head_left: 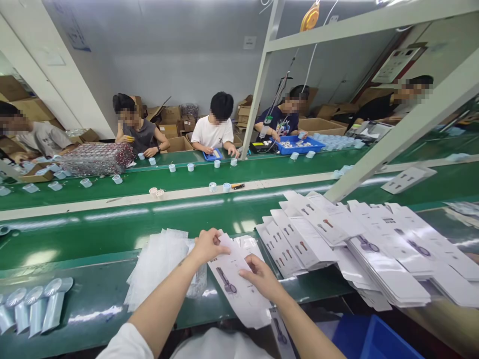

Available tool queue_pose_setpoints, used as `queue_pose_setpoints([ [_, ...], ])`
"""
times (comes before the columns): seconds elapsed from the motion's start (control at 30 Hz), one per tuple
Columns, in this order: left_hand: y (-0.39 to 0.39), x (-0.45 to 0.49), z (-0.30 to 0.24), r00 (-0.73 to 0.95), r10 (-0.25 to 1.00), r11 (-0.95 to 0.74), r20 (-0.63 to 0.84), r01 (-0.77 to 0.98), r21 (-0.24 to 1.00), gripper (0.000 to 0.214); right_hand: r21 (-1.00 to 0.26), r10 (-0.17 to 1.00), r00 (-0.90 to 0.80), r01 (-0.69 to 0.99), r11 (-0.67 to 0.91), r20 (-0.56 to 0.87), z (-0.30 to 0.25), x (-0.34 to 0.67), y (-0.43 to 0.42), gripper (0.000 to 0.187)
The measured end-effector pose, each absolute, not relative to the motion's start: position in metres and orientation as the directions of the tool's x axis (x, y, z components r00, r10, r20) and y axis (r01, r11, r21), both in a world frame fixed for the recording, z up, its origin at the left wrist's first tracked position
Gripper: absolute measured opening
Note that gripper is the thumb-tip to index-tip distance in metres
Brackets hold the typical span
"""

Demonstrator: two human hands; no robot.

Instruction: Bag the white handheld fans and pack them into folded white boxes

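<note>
My left hand (209,245) pinches the top edge of a flat white carton blank (234,289) printed with a small fan picture. My right hand (262,277) grips the same blank near its middle, fingers curled over it. The blank lies on the green table edge in front of me. To its left sits a pile of clear plastic bags (159,267). Several more printed carton blanks (318,234) fan out to the right.
A green conveyor belt (112,229) runs across, carrying small light-blue cups (212,187). Silver-blue fan parts (35,306) lie at lower left. A blue bin (374,341) stands at lower right. A slanted white frame post (392,137) crosses the right. Several people work opposite.
</note>
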State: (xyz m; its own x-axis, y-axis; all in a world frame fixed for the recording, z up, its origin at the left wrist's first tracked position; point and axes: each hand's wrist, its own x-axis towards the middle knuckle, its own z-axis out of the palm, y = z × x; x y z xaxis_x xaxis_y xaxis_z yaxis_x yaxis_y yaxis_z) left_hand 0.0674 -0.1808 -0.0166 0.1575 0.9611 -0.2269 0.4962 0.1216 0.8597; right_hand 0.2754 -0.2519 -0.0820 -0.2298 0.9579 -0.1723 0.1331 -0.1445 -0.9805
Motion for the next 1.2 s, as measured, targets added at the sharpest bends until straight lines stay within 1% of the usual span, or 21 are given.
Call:
queue_pose_setpoints([
  [0.1, -0.191, 0.043, 0.013, 0.304, 0.929, 0.021, -0.21, 0.523, 0.852, 0.02, -0.988, 0.901, -0.405, 0.087, -0.13, -0.155, -0.07, 0.275, -0.252, 0.035],
  [0.13, -0.195, 0.036, 0.02, 0.353, 0.916, -0.015, -0.192, 0.508, 0.861, 0.018, -0.99, 0.862, -0.488, 0.076, -0.117, -0.139, -0.065, 0.275, -0.251, 0.043],
  [0.27, -0.215, 0.016, 0.048, 0.527, 0.846, -0.171, -0.078, 0.408, 0.897, 0.012, -0.994, 0.611, -0.786, 0.103, -0.031, -0.101, -0.045, 0.269, -0.239, 0.126],
  [0.3, -0.219, 0.012, 0.055, 0.554, 0.831, -0.2, -0.059, 0.396, 0.896, 0.013, -0.992, 0.571, -0.814, 0.122, -0.005, -0.103, -0.04, 0.264, -0.236, 0.136],
  [0.33, -0.222, 0.009, 0.064, 0.58, 0.813, -0.22, -0.056, 0.395, 0.892, 0.013, -0.991, 0.555, -0.825, 0.135, 0.014, -0.105, -0.036, 0.26, -0.233, 0.139],
  [0.4, -0.225, 0.0, 0.083, 0.637, 0.765, -0.241, -0.093, 0.417, 0.876, 0.009, -0.99, 0.563, -0.82, 0.138, 0.014, -0.106, -0.027, 0.249, -0.227, 0.132],
  [0.47, -0.225, -0.014, 0.101, 0.709, 0.692, -0.265, -0.135, 0.423, 0.867, 0.004, -0.992, 0.586, -0.804, 0.123, -0.001, -0.1, -0.019, 0.24, -0.222, 0.117],
  [0.53, -0.223, -0.032, 0.109, 0.752, 0.654, -0.261, -0.082, 0.326, 0.909, 0.017, -0.994, 0.595, -0.799, 0.107, -0.004, -0.088, -0.01, 0.233, -0.218, 0.106],
  [0.57, -0.222, -0.041, 0.109, 0.728, 0.686, -0.241, 0.003, 0.223, 0.944, 0.025, -0.995, 0.602, -0.794, 0.1, 0.002, -0.079, -0.005, 0.231, -0.215, 0.103],
  [0.63, -0.222, -0.055, 0.097, 0.559, 0.807, -0.212, 0.192, -0.03, 0.977, 0.041, -0.995, 0.604, -0.794, 0.099, 0.014, -0.07, 0.002, 0.228, -0.21, 0.097],
  [0.67, -0.223, -0.058, 0.087, 0.456, 0.857, -0.198, 0.24, -0.14, 0.97, 0.05, -0.994, 0.598, -0.798, 0.106, 0.02, -0.073, 0.005, 0.226, -0.207, 0.095],
  [0.7, -0.224, -0.057, 0.075, 0.389, 0.89, -0.161, 0.239, -0.221, 0.962, 0.059, -0.992, 0.588, -0.805, 0.121, 0.033, -0.078, 0.007, 0.223, -0.204, 0.093],
  [0.73, -0.226, -0.054, 0.062, 0.385, 0.903, -0.082, 0.188, -0.275, 0.958, 0.068, -0.989, 0.57, -0.817, 0.14, 0.053, -0.085, 0.009, 0.22, -0.202, 0.092],
  [0.8, -0.232, -0.039, 0.039, 0.462, 0.887, 0.162, 0.019, -0.349, 0.923, 0.077, -0.978, 0.517, -0.851, 0.178, 0.11, -0.096, 0.01, 0.213, -0.198, 0.093],
  [0.87, -0.238, -0.023, 0.026, 0.497, 0.862, 0.336, -0.103, -0.408, 0.849, 0.074, -0.969, 0.446, -0.89, 0.187, 0.16, -0.098, 0.01, 0.207, -0.196, 0.1],
  [0.9, -0.241, -0.016, 0.024, 0.474, 0.87, 0.366, -0.136, -0.436, 0.822, 0.069, -0.97, 0.422, -0.902, 0.174, 0.167, -0.089, 0.01, 0.205, -0.198, 0.107],
  [0.97, -0.245, -0.009, 0.026, 0.324, 0.929, 0.33, -0.178, -0.511, 0.794, 0.058, -0.97, 0.47, -0.881, 0.151, 0.189, -0.046, 0.012, 0.201, -0.205, 0.116],
  [1.03, -0.248, -0.005, 0.032, 0.097, 0.965, 0.254, -0.244, -0.578, 0.775, 0.054, -0.927, 0.611, -0.791, 0.204, 0.316, 0.034, 0.016, 0.197, -0.219, 0.112],
  [1.1, -0.254, -0.002, 0.038, -0.064, 0.952, 0.2, -0.301, -0.616, 0.762, 0.055, -0.787, 0.709, -0.684, 0.34, 0.515, 0.169, 0.023, 0.19, -0.234, 0.102],
  [1.13, -0.257, 0.0, 0.039, -0.099, 0.946, 0.185, -0.308, -0.617, 0.765, 0.055, -0.693, 0.72, -0.653, 0.406, 0.596, 0.237, 0.027, 0.186, -0.241, 0.094],
  [1.2, -0.266, 0.002, 0.04, -0.114, 0.954, 0.159, -0.279, -0.596, 0.787, 0.052, -0.552, 0.706, -0.634, 0.482, 0.68, 0.316, 0.037, 0.177, -0.249, 0.075],
])
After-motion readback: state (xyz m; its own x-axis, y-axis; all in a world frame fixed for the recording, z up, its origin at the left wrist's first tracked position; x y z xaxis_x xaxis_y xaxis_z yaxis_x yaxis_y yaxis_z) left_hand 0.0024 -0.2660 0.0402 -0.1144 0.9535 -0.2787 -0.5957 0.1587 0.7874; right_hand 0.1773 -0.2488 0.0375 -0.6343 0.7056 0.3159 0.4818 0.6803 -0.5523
